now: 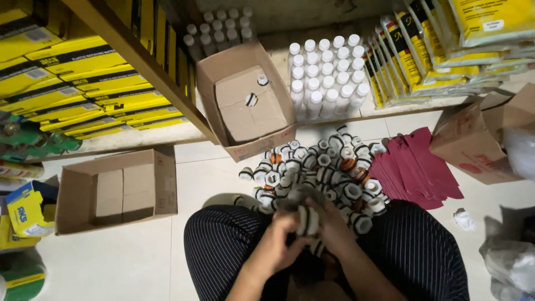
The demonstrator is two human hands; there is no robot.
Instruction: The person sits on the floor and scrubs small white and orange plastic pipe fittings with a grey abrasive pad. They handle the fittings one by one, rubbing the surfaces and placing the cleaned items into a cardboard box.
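Observation:
Both my hands meet over my lap, between striped trouser legs. My left hand [277, 241] and my right hand [333, 227] together grip a white plastic pipe fitting with black rings [307, 220]. Just beyond them a pile of the same white fittings [320, 167], some with orange rings, lies on the pale floor. Further off, an open cardboard box [245, 100] holds two loose fittings on its bottom flaps. White capped fittings stand in neat rows [326, 72] on the low shelf behind.
An open cardboard box [114, 189] sits on the floor at left. Dark red flat cartons [415, 167] fan out at right beside another brown box [479, 139]. Yellow packages [83, 83] fill the left shelf and stacked packets [434, 50] the right.

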